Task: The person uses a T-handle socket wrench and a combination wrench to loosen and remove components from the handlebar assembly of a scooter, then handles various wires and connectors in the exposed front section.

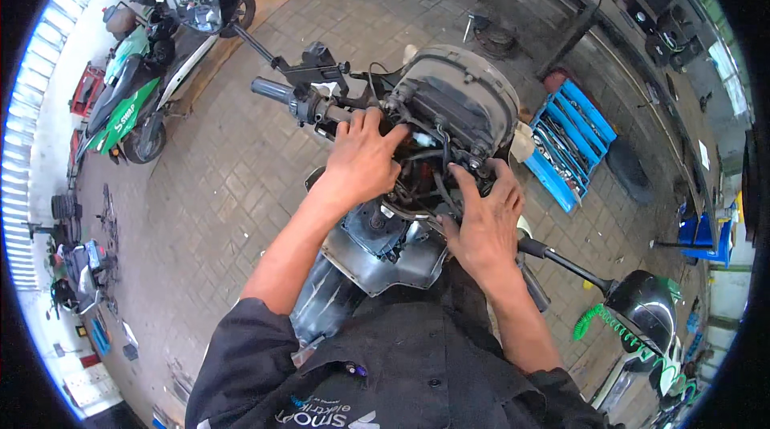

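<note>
Grey-brown paving (220,196) floors the workshop; over it stands a partly stripped motorbike, its exposed wiring (441,158) lying in the opened middle of the handlebar area, directly between the person's hands. From the left, one bare forearm slants up and inward, and the left hand (361,158) arches palm-down over the near left edge of the opening, knuckles raised, fingers bent; its thumb side dips among the cables, so whether the fingertips are clamped on anything cannot be told. On the other side, the right hand (488,220) leans inward, thumb and index finger standing apart, the thumb low by the rim, the index finger up beside the cables; the tips of its remaining fingers are hard to make out against dark parts.

Beyond the wiring rises a rounded, dusty housing (473,84); a left grip (273,91) juts out clear, while the right grip is partly covered by the forearm; farther off, a blue toolbox (552,190) sits open on the right, and a green-and-white scooter (132,116) stands at the left; the fisheye's black rim cuts off the room's edges.
</note>
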Demonstrator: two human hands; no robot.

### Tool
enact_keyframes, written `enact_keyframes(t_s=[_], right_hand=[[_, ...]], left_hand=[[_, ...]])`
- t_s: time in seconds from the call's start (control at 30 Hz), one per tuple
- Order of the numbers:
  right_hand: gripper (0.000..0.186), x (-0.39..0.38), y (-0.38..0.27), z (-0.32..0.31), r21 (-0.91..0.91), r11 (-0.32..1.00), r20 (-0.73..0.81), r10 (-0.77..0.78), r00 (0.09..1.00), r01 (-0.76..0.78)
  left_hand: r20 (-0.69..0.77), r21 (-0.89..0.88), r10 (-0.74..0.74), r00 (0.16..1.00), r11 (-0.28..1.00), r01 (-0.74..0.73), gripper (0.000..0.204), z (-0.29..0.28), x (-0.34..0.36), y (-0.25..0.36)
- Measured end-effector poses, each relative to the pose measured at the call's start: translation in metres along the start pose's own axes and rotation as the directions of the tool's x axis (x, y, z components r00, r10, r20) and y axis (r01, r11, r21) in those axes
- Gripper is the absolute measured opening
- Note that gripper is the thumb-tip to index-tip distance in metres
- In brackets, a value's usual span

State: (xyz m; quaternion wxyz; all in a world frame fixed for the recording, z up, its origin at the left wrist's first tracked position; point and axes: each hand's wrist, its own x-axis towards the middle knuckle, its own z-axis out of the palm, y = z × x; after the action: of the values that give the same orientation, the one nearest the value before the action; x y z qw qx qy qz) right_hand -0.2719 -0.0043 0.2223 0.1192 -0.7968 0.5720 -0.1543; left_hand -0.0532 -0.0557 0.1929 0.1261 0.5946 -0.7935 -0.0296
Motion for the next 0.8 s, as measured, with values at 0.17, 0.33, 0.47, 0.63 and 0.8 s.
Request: enact_keyframes(t_s=[0.17, 0.33, 0.47, 0.63, 0.8], right_hand=[[0.071, -0.002, 0.001, -0.001, 0.015, 1.0, -0.009, 0.005, 1.0, -0.005], [0.068, -0.001, 0.001, 0.012, -0.043, 0.999, -0.126, -0.035, 0.991, 0.03], [0.066, 0.019, -0.015, 0.019, -0.151, 0.976, -0.204, -0.186, 0.961, 0.156], [0.043, 0.033, -0.023, 0.038, -0.175, 0.977, -0.13, -0.144, 0.981, 0.12], [0.032, 0.004, -0.013, 0.027, -0.15, 0.963, -0.042, -0.233, 0.972, 0.224]], left_hand=[[-0.05, -0.254, 0.021, 0.999, 0.967, -0.033, 0.029, -0.006, -0.017, -0.011], [-0.027, -0.429, -0.031, 0.999, 0.903, 0.017, 0.028, -0.014, -0.04, -0.029], [0.007, -0.483, -0.187, 0.982, 0.86, 0.167, 0.029, 0.0, -0.026, -0.028], [-0.147, -0.395, -0.268, 0.952, 0.898, 0.192, 0.038, 0.008, -0.011, -0.011], [-0.131, -0.369, -0.301, 0.945, 0.899, 0.235, 0.044, 0.009, -0.014, -0.011]])
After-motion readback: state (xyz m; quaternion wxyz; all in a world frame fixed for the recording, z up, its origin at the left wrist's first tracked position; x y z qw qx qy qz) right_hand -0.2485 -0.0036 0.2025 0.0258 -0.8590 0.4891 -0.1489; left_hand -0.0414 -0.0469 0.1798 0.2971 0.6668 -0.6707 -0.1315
